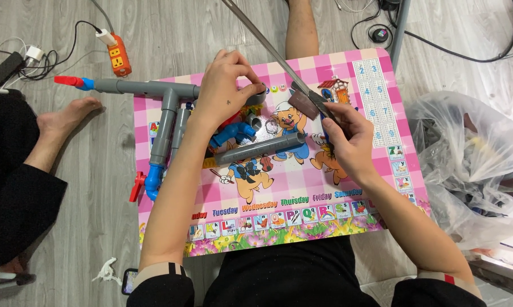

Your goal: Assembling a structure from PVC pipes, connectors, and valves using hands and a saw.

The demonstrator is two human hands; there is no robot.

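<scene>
Grey wood-look floor, pink checked table

A small pink checked table with cartoon pictures is the landmark here. Over its far middle the left hand curls its fingers down on a grey elbow fitting. At the table's far right part the right hand pinches a brown pad against a long metal blade that slants off beyond the far edge. A loose grey pipe lies at the table's centre, a blue elbow just left of it. A grey pipe assembly with a red valve handle overhangs the table's left edge. A clear plastic bag sits on the floor to the table's right, an orange power strip beyond its far left corner
</scene>
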